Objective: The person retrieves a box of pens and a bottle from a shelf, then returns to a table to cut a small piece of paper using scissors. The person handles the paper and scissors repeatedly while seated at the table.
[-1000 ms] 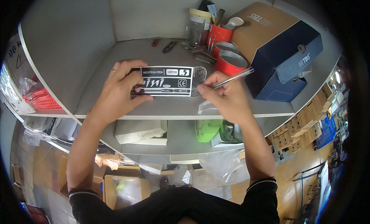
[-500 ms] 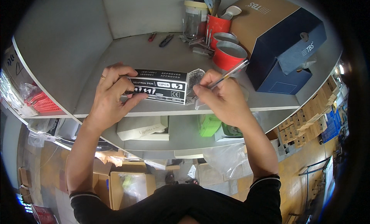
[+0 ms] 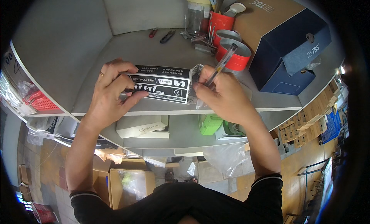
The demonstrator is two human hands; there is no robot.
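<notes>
A long black-and-white pen box [image 3: 165, 84] is held above the front of a grey shelf [image 3: 127, 46]. My left hand [image 3: 113, 93] grips its left end, thumb underneath and fingers over the top. My right hand [image 3: 219, 93] is at the box's open right end and holds a clear pen [image 3: 220, 64] that points up and to the right. The right hand's fingertips touch the box's end flap.
At the back of the shelf stand red cups [image 3: 234, 54] and a clear jar [image 3: 197, 14] with tools. A big blue and brown carton [image 3: 285, 42] fills the right. Small pliers [image 3: 167, 36] lie further back. Lower shelves hold flat boxes [image 3: 142, 125] and a green item [image 3: 210, 123].
Both hands have come closer to me with the box. The pen has swung from lying nearly flat to pointing steeply up, and the right hand has closed in on the box's end.
</notes>
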